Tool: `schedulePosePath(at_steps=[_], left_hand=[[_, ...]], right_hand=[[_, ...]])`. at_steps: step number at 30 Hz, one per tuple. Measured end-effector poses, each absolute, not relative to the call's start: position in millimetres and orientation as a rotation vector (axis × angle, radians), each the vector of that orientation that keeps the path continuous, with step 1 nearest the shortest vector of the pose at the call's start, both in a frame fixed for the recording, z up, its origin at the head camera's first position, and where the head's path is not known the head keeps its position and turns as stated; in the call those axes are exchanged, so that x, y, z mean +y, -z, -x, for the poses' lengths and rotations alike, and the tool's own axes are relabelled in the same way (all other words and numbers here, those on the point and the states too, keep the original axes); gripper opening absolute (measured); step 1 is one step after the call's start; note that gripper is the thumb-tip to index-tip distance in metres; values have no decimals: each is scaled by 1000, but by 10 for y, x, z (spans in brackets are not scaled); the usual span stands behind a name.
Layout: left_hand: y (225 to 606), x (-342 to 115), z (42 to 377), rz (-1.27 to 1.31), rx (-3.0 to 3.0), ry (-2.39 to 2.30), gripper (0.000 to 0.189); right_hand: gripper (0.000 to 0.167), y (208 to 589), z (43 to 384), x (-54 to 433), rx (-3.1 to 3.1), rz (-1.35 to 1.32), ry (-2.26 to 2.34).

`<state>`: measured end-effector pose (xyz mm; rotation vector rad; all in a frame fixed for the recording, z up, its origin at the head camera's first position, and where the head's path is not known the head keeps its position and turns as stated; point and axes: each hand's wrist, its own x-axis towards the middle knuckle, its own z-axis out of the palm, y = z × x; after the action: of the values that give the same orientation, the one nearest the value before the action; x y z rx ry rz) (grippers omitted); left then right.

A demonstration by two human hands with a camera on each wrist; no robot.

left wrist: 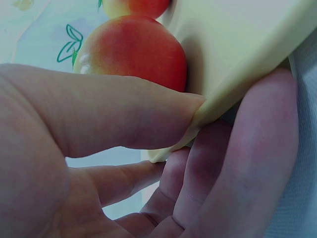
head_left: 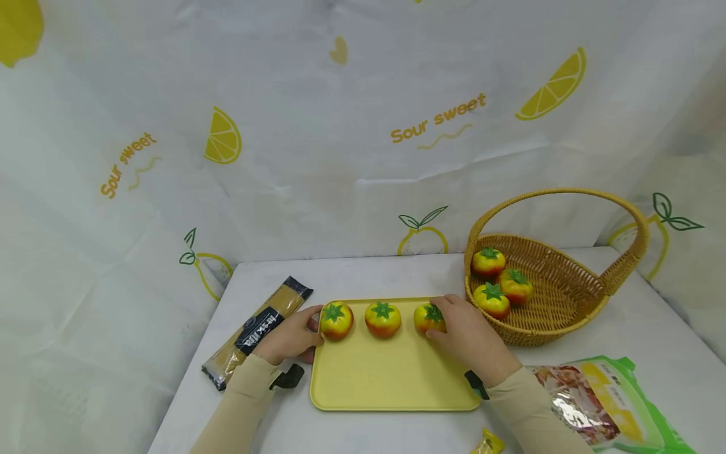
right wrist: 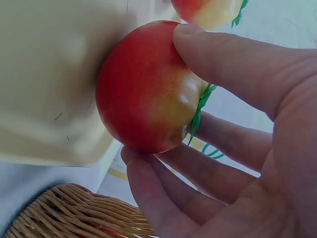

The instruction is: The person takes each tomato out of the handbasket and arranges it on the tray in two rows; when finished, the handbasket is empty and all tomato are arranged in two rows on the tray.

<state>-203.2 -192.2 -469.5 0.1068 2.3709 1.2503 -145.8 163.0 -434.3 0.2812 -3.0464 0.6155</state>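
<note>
A yellow tray (head_left: 391,378) lies on the white table with three red-and-yellow toy tomatoes in a row along its far side. My left hand (head_left: 292,337) pinches the tray's left edge, thumb on the rim and fingers beneath, close beside the left tomato (head_left: 337,321). The middle tomato (head_left: 382,320) stands apart from both hands. At the tray's far right, my right hand (head_left: 471,337) holds the right tomato (right wrist: 148,89) between thumb and fingers. In the right wrist view its green leafy top faces the palm, and it appears to rest on the tray.
A wicker basket (head_left: 567,302) with a tall handle stands at the back right, three similar tomatoes (head_left: 515,287) inside. A pasta packet (head_left: 255,331) lies left of the tray. At the front right are a green-edged food bag (head_left: 612,403) and a small yellow wrapped item (head_left: 488,442).
</note>
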Motion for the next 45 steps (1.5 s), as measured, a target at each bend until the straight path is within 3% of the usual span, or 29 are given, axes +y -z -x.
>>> schedulePosePath(at_steps=[32,45], left_hand=[[4644,-1891,2002,-98,2384,-1229,77],[4681,-1913,2030,-83,2381,-1220,77]], right_hand=[[65,4308,1448,1656,-3019,-251,-592],[50,3994,1336,2029,-2878,-337,-705]])
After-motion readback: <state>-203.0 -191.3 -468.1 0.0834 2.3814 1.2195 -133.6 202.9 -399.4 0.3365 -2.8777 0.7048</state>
